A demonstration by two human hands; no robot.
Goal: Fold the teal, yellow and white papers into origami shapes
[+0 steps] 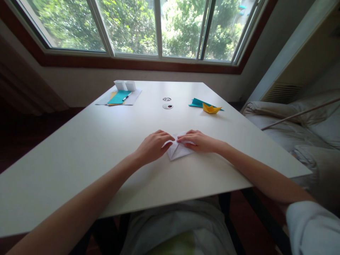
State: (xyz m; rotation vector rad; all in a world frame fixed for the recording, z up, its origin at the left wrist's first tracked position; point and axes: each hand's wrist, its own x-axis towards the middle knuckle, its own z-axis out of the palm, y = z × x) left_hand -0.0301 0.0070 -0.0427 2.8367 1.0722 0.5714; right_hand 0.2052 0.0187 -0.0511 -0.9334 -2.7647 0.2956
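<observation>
A partly folded white paper (177, 150) lies on the white table (106, 148) in front of me. My left hand (152, 145) rests on its left side, fingertips pinching a raised flap. My right hand (198, 140) presses on the paper's upper right part, fingers flat and pointing left. The two sets of fingertips almost meet over the paper's top corner.
A yellow paper boat (211, 108) sits on a teal sheet (198, 102) at the far right. Far left lie a teal paper with a pen (119, 97) on white sheets, and two small white boxes (124, 85). Two round holes (167, 103) mark the table's middle. A bed (305, 131) stands right.
</observation>
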